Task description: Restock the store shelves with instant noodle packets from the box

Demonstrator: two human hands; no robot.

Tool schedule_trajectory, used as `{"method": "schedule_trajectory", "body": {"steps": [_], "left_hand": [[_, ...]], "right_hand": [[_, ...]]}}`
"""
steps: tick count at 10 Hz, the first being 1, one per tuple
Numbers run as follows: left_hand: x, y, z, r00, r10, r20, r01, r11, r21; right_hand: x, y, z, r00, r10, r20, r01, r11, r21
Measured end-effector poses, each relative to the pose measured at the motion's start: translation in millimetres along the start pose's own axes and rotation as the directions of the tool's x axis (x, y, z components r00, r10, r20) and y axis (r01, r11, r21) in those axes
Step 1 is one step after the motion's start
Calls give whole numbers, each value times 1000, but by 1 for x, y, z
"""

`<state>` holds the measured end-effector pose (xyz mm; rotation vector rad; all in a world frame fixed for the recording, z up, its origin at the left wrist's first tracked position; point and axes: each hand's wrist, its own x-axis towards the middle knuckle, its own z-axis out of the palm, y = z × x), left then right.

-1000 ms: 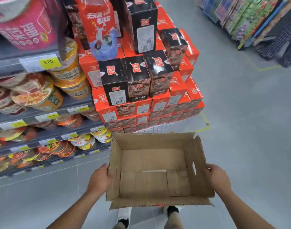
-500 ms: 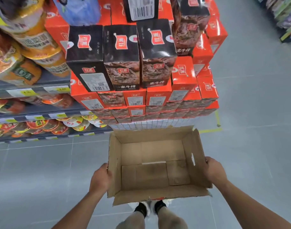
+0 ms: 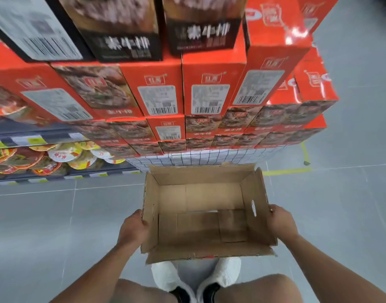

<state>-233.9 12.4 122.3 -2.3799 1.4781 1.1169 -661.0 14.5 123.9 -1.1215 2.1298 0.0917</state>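
Cartons (image 3: 209, 92) (red, piled high) just beyond box (image 3: 198, 177)

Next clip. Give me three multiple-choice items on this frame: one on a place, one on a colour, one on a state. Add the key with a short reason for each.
1. Where do the bowl noodles sit?
A. on the floor at right
B. on a low shelf at left
C. on a top shelf

2. What colour are most of the stacked cartons?
A. blue
B. green
C. orange-red

3. What state is the cardboard box in?
A. open and empty
B. taped shut
C. full of packets

Key:
1 B, the round lids lie in a row on the low shelf at the left edge.
2 C, orange-red faces fill the stack, with only a few black cartons on top.
3 A, its bare bottom shows, while the left hand and right hand grip its side walls.
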Motion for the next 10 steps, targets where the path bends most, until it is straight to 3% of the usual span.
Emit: {"method": "schedule_trajectory", "body": {"steps": [6, 9, 10], "left_hand": [[128, -21, 109, 999, 24, -23, -24, 999, -23], [133, -24, 109, 995, 13, 94, 8, 977, -212], [118, -12, 87, 993, 76, 94, -60, 984, -165]], "right_hand": [[129, 15, 111, 999, 35, -4, -35, 999, -25], [127, 18, 118, 999, -27, 35, 28, 999, -37], [112, -7, 101, 999, -54, 8, 53, 998, 38]]}}
